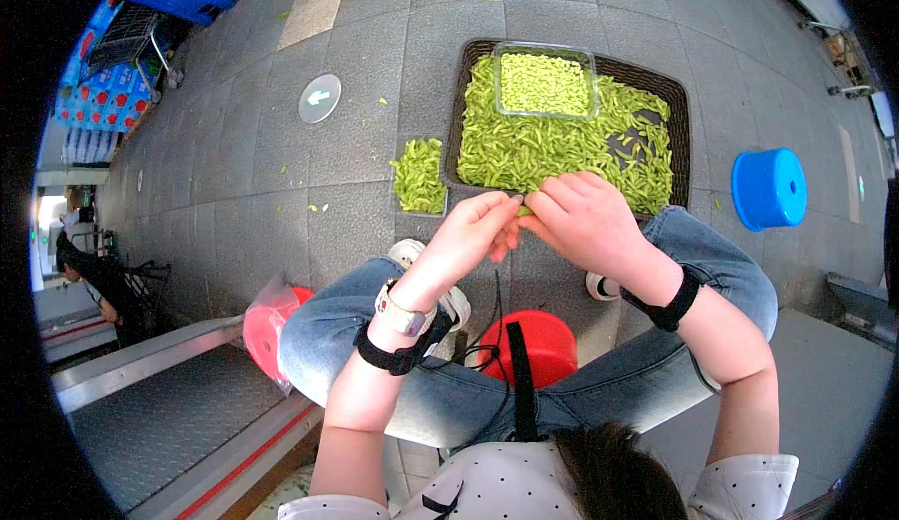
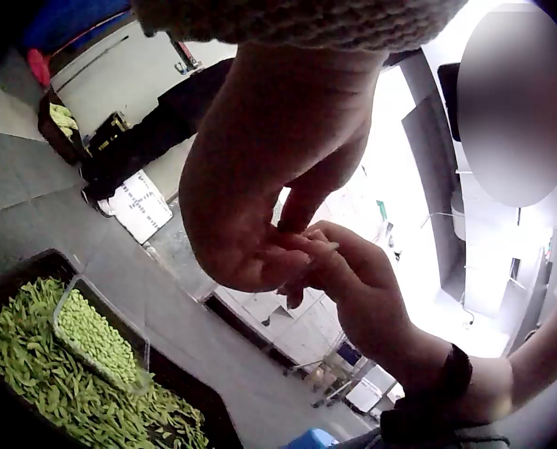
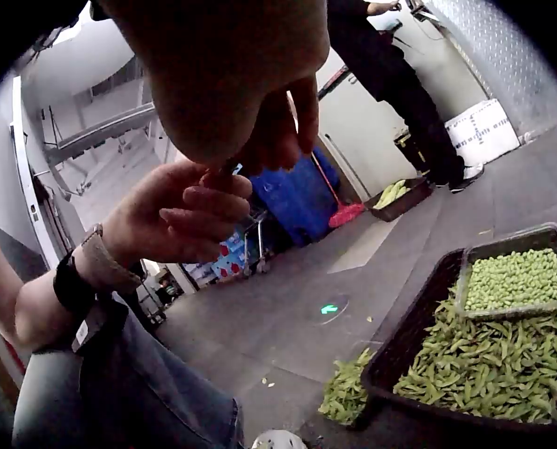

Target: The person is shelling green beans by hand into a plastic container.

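Observation:
In the head view both hands meet just in front of a dark woven basket [image 1: 690,136] of green soybean pods [image 1: 543,155]. My left hand [image 1: 476,225] and my right hand [image 1: 588,222] pinch a green soybean pod [image 1: 525,211] between them, mostly covered by the fingers. A clear plastic box [image 1: 594,84] of shelled green soybeans [image 1: 543,82] stands on the pods at the basket's far side. Left of the basket lies a smaller heap of pods [image 1: 419,178]. The wrist views show the fingertips close together, with the left hand [image 3: 190,210] in shadow.
A blue plastic stool [image 1: 770,189] stands right of the basket. Between the person's legs is a red stool [image 1: 534,347], with a dark cable [image 1: 498,314] hanging before it. Another person's dark trousers [image 3: 400,89] show beyond. A metal ramp [image 1: 187,417] lies at left.

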`<state>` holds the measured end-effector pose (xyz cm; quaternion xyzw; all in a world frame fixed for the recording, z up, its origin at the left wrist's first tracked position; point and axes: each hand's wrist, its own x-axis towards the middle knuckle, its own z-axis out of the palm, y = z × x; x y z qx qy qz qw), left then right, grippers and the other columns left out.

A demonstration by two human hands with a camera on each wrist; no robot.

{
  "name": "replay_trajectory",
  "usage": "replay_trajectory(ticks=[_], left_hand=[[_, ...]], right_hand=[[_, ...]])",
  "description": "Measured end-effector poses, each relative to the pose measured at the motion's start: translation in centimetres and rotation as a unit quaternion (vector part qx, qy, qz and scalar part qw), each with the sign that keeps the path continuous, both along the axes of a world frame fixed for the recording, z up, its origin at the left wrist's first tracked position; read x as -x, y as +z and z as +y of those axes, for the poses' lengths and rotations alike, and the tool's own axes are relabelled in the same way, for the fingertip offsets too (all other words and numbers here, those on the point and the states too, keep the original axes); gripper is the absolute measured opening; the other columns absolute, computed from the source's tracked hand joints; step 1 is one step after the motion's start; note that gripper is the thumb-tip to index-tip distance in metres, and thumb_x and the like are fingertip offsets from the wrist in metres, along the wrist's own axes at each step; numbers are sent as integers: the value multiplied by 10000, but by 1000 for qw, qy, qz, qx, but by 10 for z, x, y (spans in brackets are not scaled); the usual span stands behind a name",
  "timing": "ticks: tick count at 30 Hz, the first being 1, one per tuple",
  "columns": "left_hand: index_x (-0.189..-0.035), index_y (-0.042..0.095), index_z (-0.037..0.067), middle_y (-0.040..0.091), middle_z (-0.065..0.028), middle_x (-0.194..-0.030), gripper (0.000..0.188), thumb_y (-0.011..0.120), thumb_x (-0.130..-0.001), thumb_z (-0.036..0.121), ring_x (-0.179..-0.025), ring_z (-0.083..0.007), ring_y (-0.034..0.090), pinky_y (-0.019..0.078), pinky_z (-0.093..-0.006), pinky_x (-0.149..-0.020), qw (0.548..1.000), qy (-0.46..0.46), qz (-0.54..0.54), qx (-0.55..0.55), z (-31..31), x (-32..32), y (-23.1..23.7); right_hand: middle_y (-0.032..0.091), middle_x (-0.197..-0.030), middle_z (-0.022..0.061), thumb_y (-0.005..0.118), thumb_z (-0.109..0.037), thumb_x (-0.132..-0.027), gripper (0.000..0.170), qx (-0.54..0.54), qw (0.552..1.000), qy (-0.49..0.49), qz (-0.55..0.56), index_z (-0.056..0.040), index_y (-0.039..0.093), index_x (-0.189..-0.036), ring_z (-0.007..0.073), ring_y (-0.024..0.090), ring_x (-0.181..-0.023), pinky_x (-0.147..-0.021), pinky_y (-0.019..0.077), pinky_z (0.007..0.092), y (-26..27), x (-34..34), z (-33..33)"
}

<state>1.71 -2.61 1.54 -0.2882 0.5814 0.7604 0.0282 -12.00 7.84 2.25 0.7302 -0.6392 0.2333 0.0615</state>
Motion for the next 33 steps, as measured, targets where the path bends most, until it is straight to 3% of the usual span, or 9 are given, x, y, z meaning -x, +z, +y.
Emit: replay_trajectory(ticks=[5, 10, 13, 19, 25, 29, 31, 33], left_hand=[[-771, 500, 54, 467, 16, -621, 295, 340, -898, 266, -532, -65, 420, 346, -192, -493, 999, -13, 12, -42, 0, -1, -2], [-777, 499, 58, 457, 23, -619, 285, 342, -899, 262, -525, -58, 404, 331, -186, -486, 1000, -13, 13, -15, 5, 2, 1], [-778, 500, 61, 457, 23, -620, 267, 352, -897, 249, -518, -52, 398, 325, -182, -479, 1000, 2, 28, -11, 8, 2, -3], [-769, 492, 51, 466, 15, -609, 219, 377, -889, 193, -522, -45, 406, 327, -175, -464, 997, 42, 59, 7, 13, 3, -8], [-764, 478, 46, 459, 10, -599, 197, 392, -882, 178, -522, -59, 405, 336, -195, -470, 993, 55, 61, 87, 16, 5, -13], [-767, 469, 42, 447, -22, -570, 181, 402, -873, 173, -512, -94, 417, 347, -234, -476, 963, 68, 52, 255, 20, 6, -11], [-740, 452, 64, 422, 10, -565, 200, 382, -885, 183, -494, -57, 387, 319, -203, -444, 960, 77, 37, 266, 21, 8, -9], [-723, 440, 76, 403, 27, -554, 215, 371, -891, 192, -480, -40, 370, 302, -189, -425, 964, 83, 33, 252, 20, 9, -10]], right_hand=[[455, -634, 24, 554, -201, -676, 144, -23, 1000, 16, 10, -92, 460, -687, 166, 514, -628, -560, 405, 276, -1, -1, 1], [463, -634, 30, 519, -167, -672, 105, -28, 1000, 4, -6, -86, 456, -696, 177, 528, -624, -558, 424, 284, -2, -1, 2], [481, -624, 47, 527, -164, -677, 110, -46, 998, 3, -42, -76, 463, -691, 209, 543, -617, -538, 437, 311, -1, -1, 2], [514, -607, 101, 521, -158, -772, 154, -81, 968, -80, -226, -41, 493, -677, 286, 524, -587, -495, 410, 340, -9, -10, 2], [504, -568, 97, 414, -232, -856, 274, -202, 862, -146, -442, -40, 479, -673, 238, 516, -521, -474, 401, 322, -11, -16, 4], [481, -548, 44, 385, -247, -875, 296, -186, 735, -134, -638, -30, 475, -695, 138, 469, -490, -455, 377, 259, -23, -21, 3], [474, -549, 22, 397, -236, -873, 278, -190, 688, -135, -688, -25, 476, -710, 101, 459, -497, -453, 370, 240, -20, -22, 3], [479, -555, 38, 428, -207, -858, 231, -172, 716, -144, -661, -25, 481, -725, 117, 465, -498, -460, 376, 251, -22, -21, 1]])
